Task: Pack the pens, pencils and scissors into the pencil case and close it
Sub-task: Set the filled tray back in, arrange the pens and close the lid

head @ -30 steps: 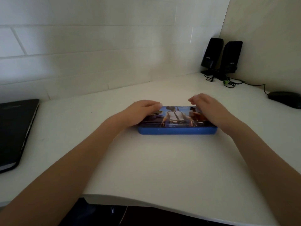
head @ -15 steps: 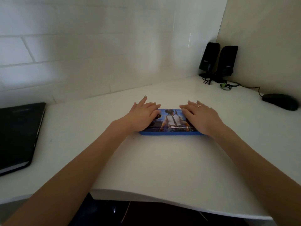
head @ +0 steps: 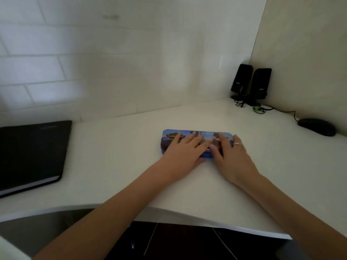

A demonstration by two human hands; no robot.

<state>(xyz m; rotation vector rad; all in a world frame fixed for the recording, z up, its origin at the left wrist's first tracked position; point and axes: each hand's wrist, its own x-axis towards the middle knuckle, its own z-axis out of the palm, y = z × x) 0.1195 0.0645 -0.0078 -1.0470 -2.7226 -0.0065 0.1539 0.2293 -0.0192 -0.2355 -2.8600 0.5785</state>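
left hand (head: 185,150): my fingers flat, released, pressing the lid
right hand (head: 230,151): same, just beside it
pencil case (head: 197,134): under both palms, lid down
why: I'd say seating the lid shut

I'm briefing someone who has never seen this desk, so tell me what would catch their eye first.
First, the blue pencil case with its printed lid, lying shut mid-desk under both hands: the left hand and the right hand press flat on the lid, fingers straight. Next, the black laptop at the far left edge. Then the two black speakers in the back right corner, with a black mouse nearby.
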